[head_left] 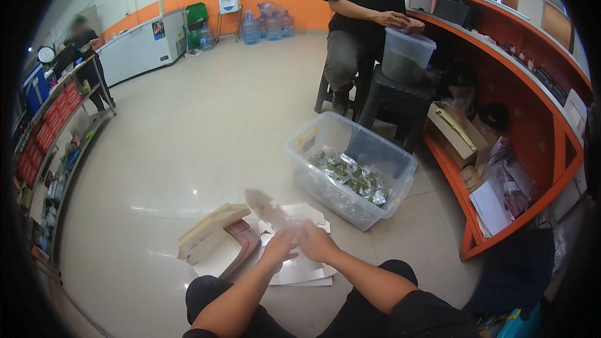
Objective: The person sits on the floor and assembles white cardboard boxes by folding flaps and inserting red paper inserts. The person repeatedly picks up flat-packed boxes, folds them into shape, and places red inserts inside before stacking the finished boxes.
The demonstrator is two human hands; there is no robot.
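Note:
Low in front of me, my left hand (280,249) and my right hand (315,241) are close together. Both have their fingers closed on a pale, thin flat piece (265,208), whose upper end sticks up past them. Motion smears it, so its kind cannot be made out. Under my hands, flat white card pieces (303,270) lie on the floor. Beside my left hand is a stack of flattened cardboard boxes (216,238), some with red sides. A clear plastic tub (300,172) stands beyond my right hand, holding several small clear packets with green contents (350,175).
A seated person (355,12) rests their hands on a lidless-looking clear bucket (407,56) atop a black stool (395,97). An orange counter (532,175) runs along the right. Shelves (69,131) line the left, where another person (87,56) stands near a white chest freezer (138,47).

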